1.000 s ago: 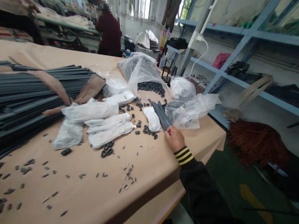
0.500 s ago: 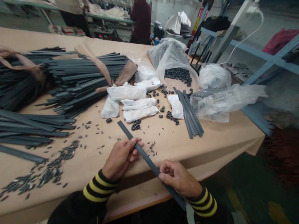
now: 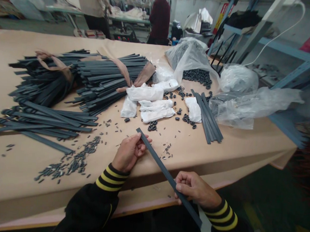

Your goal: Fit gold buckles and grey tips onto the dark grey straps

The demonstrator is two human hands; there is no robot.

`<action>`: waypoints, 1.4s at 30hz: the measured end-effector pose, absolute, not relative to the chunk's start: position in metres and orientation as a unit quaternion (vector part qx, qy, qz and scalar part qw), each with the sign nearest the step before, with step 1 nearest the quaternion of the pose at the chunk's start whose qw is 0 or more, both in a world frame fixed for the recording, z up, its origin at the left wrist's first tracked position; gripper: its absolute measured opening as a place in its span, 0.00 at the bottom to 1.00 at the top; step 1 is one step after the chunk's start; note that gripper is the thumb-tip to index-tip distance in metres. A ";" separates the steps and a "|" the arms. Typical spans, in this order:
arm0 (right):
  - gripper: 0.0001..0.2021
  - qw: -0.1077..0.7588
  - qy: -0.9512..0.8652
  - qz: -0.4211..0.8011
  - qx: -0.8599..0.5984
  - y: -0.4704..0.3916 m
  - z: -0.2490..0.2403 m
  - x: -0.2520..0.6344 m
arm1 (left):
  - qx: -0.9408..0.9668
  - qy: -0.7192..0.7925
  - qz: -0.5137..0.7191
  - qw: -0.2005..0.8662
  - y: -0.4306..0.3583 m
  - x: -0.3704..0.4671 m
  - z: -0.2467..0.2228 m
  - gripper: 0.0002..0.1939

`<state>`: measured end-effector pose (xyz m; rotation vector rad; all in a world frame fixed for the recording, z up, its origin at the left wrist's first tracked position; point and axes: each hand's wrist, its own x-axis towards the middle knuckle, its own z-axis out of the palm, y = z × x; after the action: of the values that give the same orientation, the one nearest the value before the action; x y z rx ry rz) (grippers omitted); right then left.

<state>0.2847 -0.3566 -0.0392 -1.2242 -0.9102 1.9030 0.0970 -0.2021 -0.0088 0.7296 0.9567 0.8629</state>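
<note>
A long, flat dark-grey strap runs slantwise between my hands over the table's front edge. My left hand pinches it close to its far end, thumb on top. Farther down its length, my right hand grips the strap between thumb and curled fingers, and the near end hangs past it toward my lap. Small dark pieces lie scattered on the table just beyond the strap. A larger heap of these small pieces spreads to the left of my left hand.
Tied bundles of dark straps and loose straps cover the left. White wrapped packets, dark loops and a plastic bag of loops sit mid-table. More straps lie right. Two people stand behind.
My view has swung left, so the table's contents appear farther right. My left hand now holds the strap nearer its far end.
</note>
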 end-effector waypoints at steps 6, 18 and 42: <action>0.14 0.378 -0.336 0.743 -0.438 -0.356 -0.034 0.283 | 0.324 0.423 0.403 0.744 -0.202 0.096 -0.009 0.09; 0.07 0.545 -0.389 0.589 -0.452 -0.349 -0.016 0.278 | 0.363 0.429 0.386 0.732 -0.205 0.097 -0.012 0.08; 0.13 0.340 -0.392 0.752 -0.407 -0.311 -0.015 0.242 | 0.536 0.360 0.198 0.737 -0.205 0.087 -0.015 0.11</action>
<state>0.2418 -0.3108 -0.0146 -1.0595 -1.0196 1.9574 0.0874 -0.2051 -0.0147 1.1772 0.7909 0.4344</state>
